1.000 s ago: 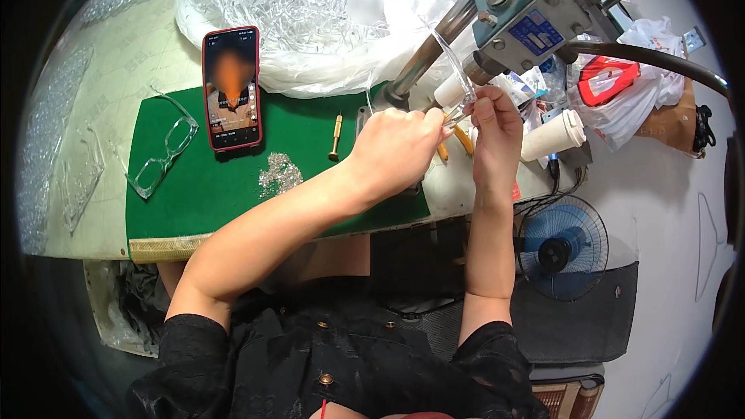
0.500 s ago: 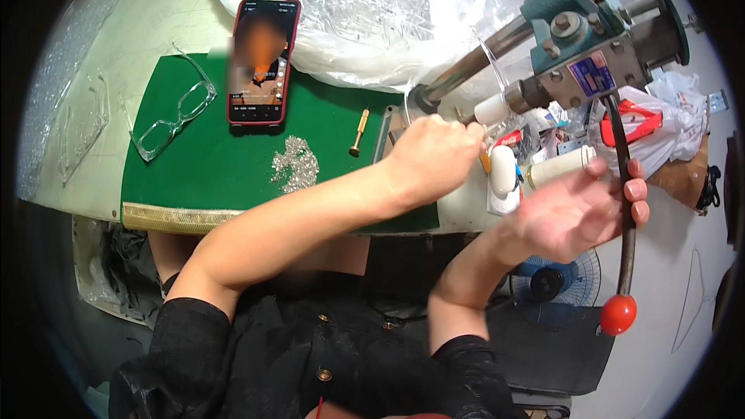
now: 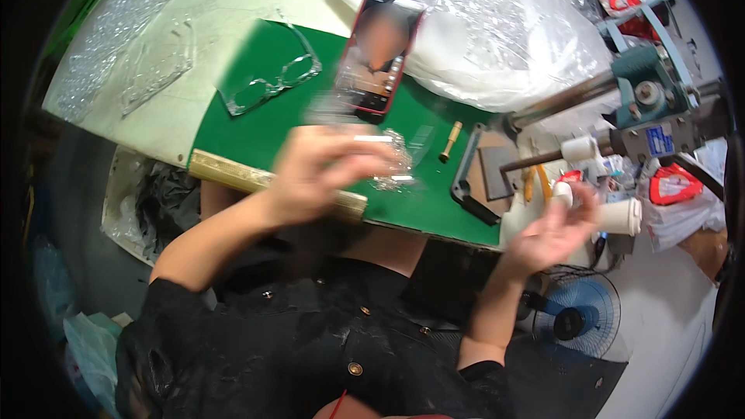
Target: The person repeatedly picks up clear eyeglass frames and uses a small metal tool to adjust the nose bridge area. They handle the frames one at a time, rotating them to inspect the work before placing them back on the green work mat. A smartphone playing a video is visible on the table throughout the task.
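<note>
My left hand, smeared by motion, is over the front of the green mat. Its bent fingers are closed on a clear plastic piece whose blurred edges stick out around them; its exact shape cannot be told. Just beyond the fingers lies a pile of small shiny metal bits, partly covered. My right hand is raised off the table's right front edge, palm up, fingers apart and curled, with nothing seen in it. Beyond it stands a green and grey hand press, its shaft pointing toward a dark metal fixture.
Clear eyeglass frames and a phone in a red case are on the mat, with a small brass screwdriver. A big bag of clear parts fills the back. Below right stands a blue fan.
My left hand has moved left from the press to the mat, carrying the clear piece. My right hand has come away from the press lever. The whole view has shifted and tilted.
</note>
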Demonstrator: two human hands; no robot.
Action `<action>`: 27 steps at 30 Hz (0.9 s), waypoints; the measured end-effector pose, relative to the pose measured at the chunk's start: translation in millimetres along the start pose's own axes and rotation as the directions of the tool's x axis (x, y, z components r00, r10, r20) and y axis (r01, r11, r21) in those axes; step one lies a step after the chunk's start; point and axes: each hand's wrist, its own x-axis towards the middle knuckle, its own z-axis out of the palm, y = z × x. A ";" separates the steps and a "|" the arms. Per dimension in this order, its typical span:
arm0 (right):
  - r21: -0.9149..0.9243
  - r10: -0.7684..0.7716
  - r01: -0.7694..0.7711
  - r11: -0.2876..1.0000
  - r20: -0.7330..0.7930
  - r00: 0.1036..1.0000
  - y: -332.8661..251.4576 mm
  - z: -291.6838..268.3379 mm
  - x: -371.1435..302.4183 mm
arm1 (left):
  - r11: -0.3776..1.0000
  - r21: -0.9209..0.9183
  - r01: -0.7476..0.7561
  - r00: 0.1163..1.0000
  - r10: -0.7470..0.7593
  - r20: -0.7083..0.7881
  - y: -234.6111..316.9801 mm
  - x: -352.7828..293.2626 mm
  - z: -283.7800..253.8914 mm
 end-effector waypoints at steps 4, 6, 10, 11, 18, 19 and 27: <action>-0.085 0.175 -0.162 0.983 0.180 0.968 19.3 5.1 -73.4 | 0.986 0.046 0.162 0.931 -0.137 -0.339 35.3 -115.5 -142.3; -0.119 0.238 -0.220 0.968 0.171 0.956 20.7 2.1 -78.0 | 0.958 -0.051 0.283 0.831 -0.271 -0.486 73.3 -153.4 -191.2; -0.111 0.234 -0.217 0.970 0.179 0.956 17.1 14.2 -73.9 | 0.914 -0.065 0.401 0.653 -0.335 -0.679 70.0 -188.7 -240.0; -0.079 0.232 -0.221 0.972 0.198 0.952 17.8 18.7 -74.9 | 0.905 -0.079 0.418 0.633 -0.353 -0.690 64.7 -194.1 -254.5; -0.002 0.191 -0.198 0.980 0.272 0.943 4.6 39.3 -79.2 | 0.554 -0.075 0.829 0.448 -0.739 -0.503 43.6 -137.9 -275.0; -0.029 0.196 -0.195 0.980 0.270 0.943 4.5 34.7 -79.7 | 0.508 0.141 0.850 0.488 -0.658 -0.574 55.7 -124.5 -270.7; -0.042 0.241 -0.238 0.970 0.234 0.942 5.4 29.1 -81.4 | 0.321 0.774 0.546 0.776 -0.542 -0.322 27.5 -78.3 -330.4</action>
